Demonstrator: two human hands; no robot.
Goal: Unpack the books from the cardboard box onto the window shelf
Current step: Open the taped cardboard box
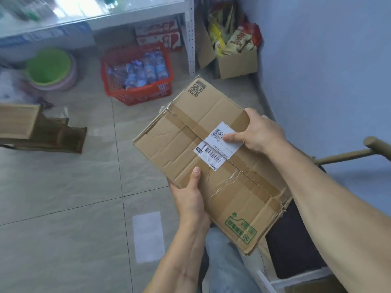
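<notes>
A closed, taped cardboard box (pixel 179 142) with a white shipping label (pixel 213 152) and a green printed mark is held above the floor, tilted. My left hand (pixel 190 197) grips its near left edge, thumb lying on top. My right hand (pixel 258 132) holds the far right edge, with the thumb pressing on the label. No books are visible; the box's contents are hidden. A white shelf (pixel 88 20) runs along the top left, blurred.
On the tiled floor stand a red basket of water bottles (pixel 160 89), green and pink basins (pixel 48 68), an open carton of snack packets (pixel 234 60) by the blue wall, and flattened cardboard (pixel 40 130) at left. A wooden bar (pixel 349 154) juts out at right.
</notes>
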